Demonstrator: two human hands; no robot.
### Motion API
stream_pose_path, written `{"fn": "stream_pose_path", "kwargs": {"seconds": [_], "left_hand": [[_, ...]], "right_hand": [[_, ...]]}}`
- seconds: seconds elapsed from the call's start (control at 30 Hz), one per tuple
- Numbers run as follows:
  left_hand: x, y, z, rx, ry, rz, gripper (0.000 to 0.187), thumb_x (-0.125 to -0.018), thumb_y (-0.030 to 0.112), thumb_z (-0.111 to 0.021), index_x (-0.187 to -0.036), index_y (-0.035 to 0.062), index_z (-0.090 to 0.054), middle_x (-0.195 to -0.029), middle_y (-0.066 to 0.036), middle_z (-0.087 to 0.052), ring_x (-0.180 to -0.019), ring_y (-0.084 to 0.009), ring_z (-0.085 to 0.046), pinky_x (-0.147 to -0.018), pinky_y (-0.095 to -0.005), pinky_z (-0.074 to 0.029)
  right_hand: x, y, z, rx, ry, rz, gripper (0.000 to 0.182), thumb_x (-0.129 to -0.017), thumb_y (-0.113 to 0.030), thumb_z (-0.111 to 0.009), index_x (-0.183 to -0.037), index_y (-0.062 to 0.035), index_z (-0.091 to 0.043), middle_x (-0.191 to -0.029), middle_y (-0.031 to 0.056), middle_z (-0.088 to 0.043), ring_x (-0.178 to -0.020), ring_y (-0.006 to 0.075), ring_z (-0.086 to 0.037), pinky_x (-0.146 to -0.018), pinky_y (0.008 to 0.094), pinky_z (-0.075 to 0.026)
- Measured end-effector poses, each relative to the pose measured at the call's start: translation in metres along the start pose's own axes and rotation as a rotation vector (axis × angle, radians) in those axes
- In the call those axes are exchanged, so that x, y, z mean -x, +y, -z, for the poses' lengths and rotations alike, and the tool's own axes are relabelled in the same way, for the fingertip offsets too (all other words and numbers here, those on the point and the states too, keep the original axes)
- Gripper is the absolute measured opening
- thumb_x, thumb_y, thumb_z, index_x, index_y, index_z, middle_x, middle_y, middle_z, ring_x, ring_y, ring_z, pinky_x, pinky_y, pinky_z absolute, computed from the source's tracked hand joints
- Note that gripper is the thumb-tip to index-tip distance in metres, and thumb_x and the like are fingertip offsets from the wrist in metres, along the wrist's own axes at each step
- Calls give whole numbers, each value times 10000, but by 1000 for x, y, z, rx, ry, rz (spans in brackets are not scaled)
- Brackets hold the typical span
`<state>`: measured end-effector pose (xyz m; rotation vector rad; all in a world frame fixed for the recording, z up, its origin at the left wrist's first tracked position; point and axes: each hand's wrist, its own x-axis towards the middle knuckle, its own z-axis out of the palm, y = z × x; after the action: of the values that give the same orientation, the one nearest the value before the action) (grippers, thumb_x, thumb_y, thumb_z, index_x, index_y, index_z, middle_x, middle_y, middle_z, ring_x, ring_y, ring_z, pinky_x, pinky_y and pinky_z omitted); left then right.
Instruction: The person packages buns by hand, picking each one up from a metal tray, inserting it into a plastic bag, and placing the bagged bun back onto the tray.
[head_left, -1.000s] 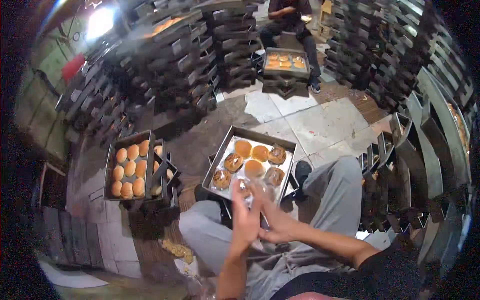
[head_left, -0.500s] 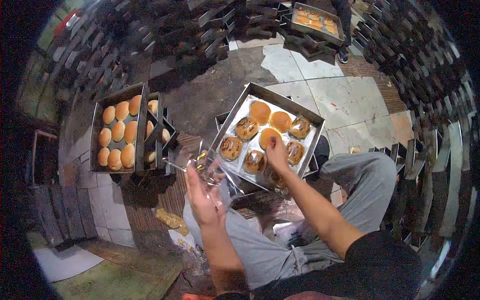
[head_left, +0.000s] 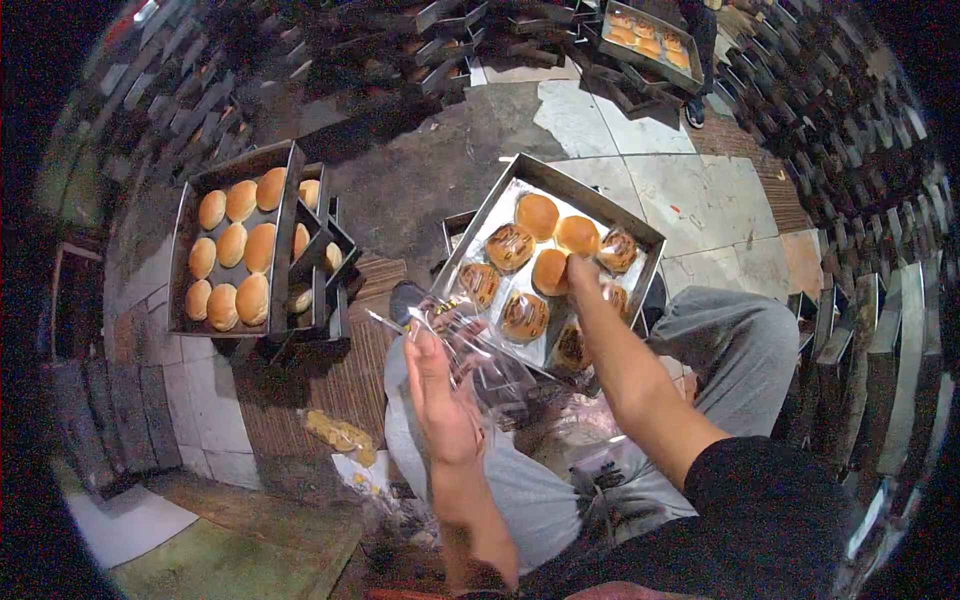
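Clear plastic bags [head_left: 480, 350] with black and yellow print hang from my left hand [head_left: 443, 405], between its raised thumb and its fingers. My right hand [head_left: 587, 278] is over the tray [head_left: 643, 290] of buns, at the right side of a plain middle bun [head_left: 549, 272]. Its fingers are mostly hidden, so a grip cannot be made out. Two more plain buns [head_left: 537, 216] lie behind that one. Around them are several buns in printed clear wrapping [head_left: 524, 317], on a pale liner.
To the left, a dark tray [head_left: 180, 270] of plain buns tops a stack. Another bun tray [head_left: 652, 62] is at the back, beside a person's leg [head_left: 701, 60]. Stacked metal trays [head_left: 890, 370] line the right. A bagged yellowish item [head_left: 338, 432] lies on the floor.
My right hand has shifted from the top of the middle bun to its right side. My left hand and the bags now appear further right, and the whole view has shifted slightly.
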<state>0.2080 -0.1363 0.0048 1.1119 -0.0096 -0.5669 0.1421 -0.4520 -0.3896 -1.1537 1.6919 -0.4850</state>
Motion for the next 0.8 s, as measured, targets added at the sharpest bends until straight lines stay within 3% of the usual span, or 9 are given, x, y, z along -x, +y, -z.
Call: {"fn": "stream_pose_path", "kwargs": {"seconds": [0.03, 0.2, 0.27, 0.33, 0.53, 0.6, 0.67, 0.73, 0.8], "left_hand": [[-3, -1, 4, -16, -4, -9, 532, -1064, 453, -475, -1409, 47, -484, -1288, -114, -625, -1101, -238, -652, -820, -364, -549], [-8, -10, 9, 7, -55, -43, 513, -1064, 455, -478, -1388, 57, -502, -1278, -103, -634, -1066, -230, -667, -802, -352, -543], [-9, -14, 7, 130, -56, -23, 499, -1065, 460, -474, -1374, 71, -526, -1240, -101, -652, -1042, -230, -675, -796, -354, -546], [-12, -16, 6, 179, -52, -40, 478, -1066, 463, -471, -1357, 90, -538, -1188, -100, -672, -1025, -246, -679, -797, -386, -557], [0, -19, -24, 341, -112, 82, 389, -1049, 480, -502, -1218, 137, -570, -1124, -123, -691, -1030, -321, -696, -842, -476, -587], [0, -24, -20, 327, -120, 82, 403, -1036, 504, -515, -1214, 145, -555, -1134, -127, -686, -1047, -341, -693, -848, -493, -591], [14, -22, -29, 357, -146, 142, 430, -1018, 532, -531, -1217, 151, -550, -1140, -134, -684, -1049, -351, -693, -842, -521, -590], [37, -20, -48, 355, -109, 131, 556, -1014, 562, -511, -1261, 67, -562, -1191, -168, -654, -1030, -307, -680, -879, -498, -592], [62, -15, -62, 401, -180, 114, 553, -1026, 552, -489, -1269, 60, -552, -1251, -190, -628, -1055, -339, -673, -938, -535, -566]], "right_hand": [[56, -32, 10, 31, 85, 15, 369, -863, -269, -642, -989, 62, -744, -916, 176, -742, -789, 279, -689, -764, 369, -539], [113, -40, 39, -242, -84, 247, 333, -837, -261, -741, -936, 58, -733, -854, 123, -735, -732, 222, -673, -733, 357, -539], [173, -93, 101, -245, -294, 161, 345, -869, -230, -744, -1085, 30, -673, -851, 80, -703, -682, 182, -647, -668, 330, -534], [221, -117, 150, -852, -494, 131, 456, -892, -206, -752, -1256, -9, -561, -883, 46, -667, -650, 133, -622, -622, 278, -528], [279, -135, 282, -383, -1093, 212, 581, -905, -170, -765, -1390, -5, -492, -1006, 54, -690, -596, 123, -639, -486, 184, -492], [324, -150, 310, -332, -1221, 218, 641, -838, -85, -814, -1394, -2, -506, -1111, 83, -677, -872, 170, -708, -765, 261, -601], [350, -155, 310, -274, -1151, 577, 673, -813, -18, -816, -1403, -2, -494, -1255, 72, -613, -1111, 201, -657, -979, 366, -563], [374, -172, 305, -251, -1177, 578, 689, -776, 45, -795, -1395, -12, -499, -1357, 116, -554, -1238, 283, -595, -1088, 416, -486], [386, -179, 297, 148, -735, 1532, 661, -752, 63, -779, -1355, -24, -522, -1316, 166, -601, -1230, 352, -593, -1041, 404, -499]]}}
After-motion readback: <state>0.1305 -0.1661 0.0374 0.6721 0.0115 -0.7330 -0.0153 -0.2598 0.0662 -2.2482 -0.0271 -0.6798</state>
